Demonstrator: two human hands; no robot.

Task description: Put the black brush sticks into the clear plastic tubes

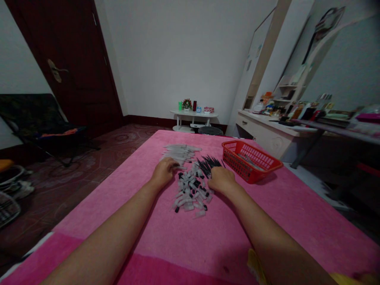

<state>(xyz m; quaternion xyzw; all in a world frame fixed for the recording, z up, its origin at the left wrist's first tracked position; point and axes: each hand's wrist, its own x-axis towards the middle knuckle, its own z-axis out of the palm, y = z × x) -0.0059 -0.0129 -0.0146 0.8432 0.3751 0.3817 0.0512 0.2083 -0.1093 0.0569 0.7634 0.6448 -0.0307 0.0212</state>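
My left hand (pixel 164 170) rests palm down on the pink cloth, its fingers over the near ends of a pile of clear tubes (pixel 181 152). My right hand (pixel 221 179) lies at the near edge of a fan of thin black refills (pixel 209 164). Between the two hands lies a heap of small clear caps with black ends (pixel 191 192). Whether either hand grips a piece is hidden under the fingers.
A red plastic basket (pixel 251 161) stands to the right of the piles on the pink-covered table (pixel 184 237). On the left are a dark door (pixel 71 59) and a black folding chair (pixel 35 118). A small white table (pixel 193 115) stands at the far wall, a cluttered dresser (pixel 267 126) at right.
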